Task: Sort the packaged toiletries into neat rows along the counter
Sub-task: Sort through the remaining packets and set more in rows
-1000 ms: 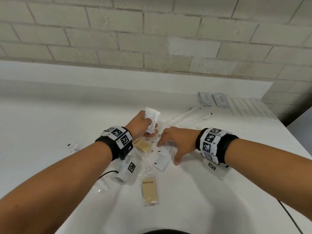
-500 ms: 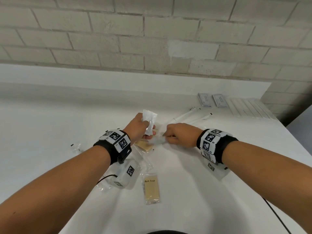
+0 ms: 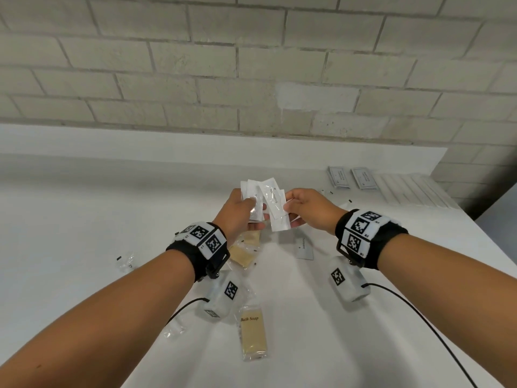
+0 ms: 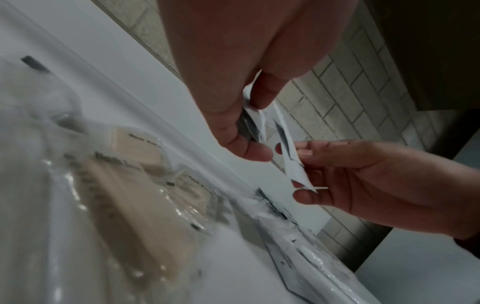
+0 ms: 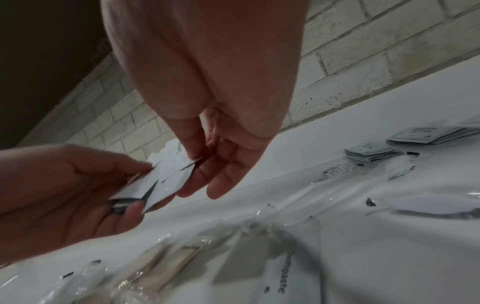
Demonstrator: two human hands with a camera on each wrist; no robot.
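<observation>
Two hands up over the counter (image 3: 84, 208), both busy with white sachets. Left hand (image 3: 237, 211) pinching a small fan of them (image 3: 253, 196), looks like three but overlapped, so can't swear to it. Right hand (image 3: 309, 208) pinching one more sachet (image 3: 275, 211) by its edge, tilted, right against the fan. Same grips in both wrist views, thumbs and fingertips clamped on thin white packets.

Still lying loose on the counter:
- one more white sachet (image 3: 304, 247), flat, just under the right hand
- one "Bath Soap" bar (image 3: 253, 336) in clear wrap, near the front edge
- two, maybe three more tan soaps (image 3: 243, 252) bunched under the left wrist
- a crumpled clear wrapper (image 3: 126, 260) off to the left, well apart from everything

Already lined up at the far right: two flat grey packs (image 3: 340, 177) side by side, then a row of long white packets (image 3: 414, 190), count too blurry to call.

Plain white counter, low white upstand at the back, pale painted brick wall (image 3: 251, 65) behind. Tagged wrist bands on both arms, black cables trailing off.
</observation>
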